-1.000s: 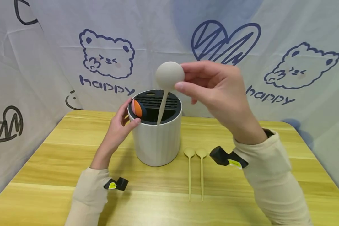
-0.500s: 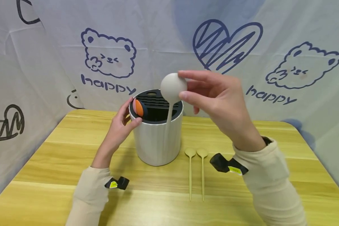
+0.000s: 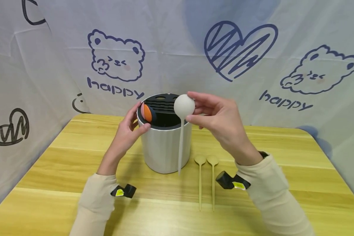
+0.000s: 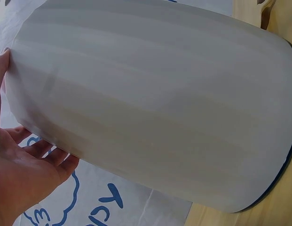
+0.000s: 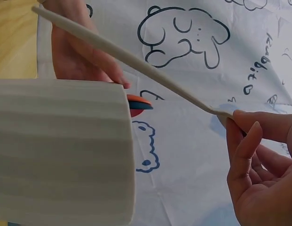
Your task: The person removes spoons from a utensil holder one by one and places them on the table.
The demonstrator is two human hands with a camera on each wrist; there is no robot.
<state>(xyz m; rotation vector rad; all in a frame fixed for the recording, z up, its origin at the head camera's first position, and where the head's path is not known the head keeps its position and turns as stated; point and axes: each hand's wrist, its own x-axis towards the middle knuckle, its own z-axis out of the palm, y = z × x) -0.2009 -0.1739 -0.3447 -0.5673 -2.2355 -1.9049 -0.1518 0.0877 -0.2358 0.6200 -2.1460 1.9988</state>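
A white ribbed utensil holder point(image 3: 166, 152) with a black slotted top stands upright on the table. My left hand point(image 3: 128, 132) grips its left side near the rim, thumb in front and fingers behind. My right hand point(image 3: 219, 119) pinches a cream spoon point(image 3: 184, 106) by its bowl between thumb and fingers. The spoon's handle point(image 5: 127, 59) hangs down outside the holder, in front of its right side in the head view. Pink, orange and dark blue spoon heads point(image 3: 147, 113) stick out of the holder's left part.
Two yellowish spoons point(image 3: 200, 177) lie side by side on the wooden table point(image 3: 62, 157), right of the holder, bowls away from me. Behind the table hangs a white cloth point(image 3: 171, 39) with blue drawings.
My right hand has lowered the cream spoon and shifted it slightly right relative to the holder. Its handle tip has gone from near the rim to low in front. The left hand stays put.
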